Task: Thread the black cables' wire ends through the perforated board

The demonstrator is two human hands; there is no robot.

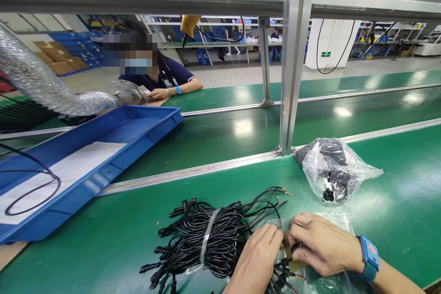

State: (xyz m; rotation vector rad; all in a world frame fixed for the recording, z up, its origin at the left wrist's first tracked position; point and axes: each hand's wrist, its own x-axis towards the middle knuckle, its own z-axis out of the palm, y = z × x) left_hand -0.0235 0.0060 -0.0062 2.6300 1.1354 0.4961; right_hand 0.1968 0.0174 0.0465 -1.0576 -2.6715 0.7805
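A bundle of black cables (203, 234), tied with a clear band, lies on the green bench (113, 234) in front of me. My left hand (257, 257) rests on the bundle's right side, fingers curled and pinching at a wire end. My right hand (322, 243), with a blue wrist strap (369, 257), is closed on a small part and wire ends over a clear plastic bag (339, 223). Their fingertips meet at one spot. Bare orange-tipped wire ends (280, 193) stick out just beyond the hands.
A clear bag of black parts (332, 167) lies at the right by an upright aluminium post (292, 59). A blue tray (113, 147) holding a white sheet and a black wire loop stands at the left. A silver duct (37, 82) hangs above it. A person sits across the far belt.
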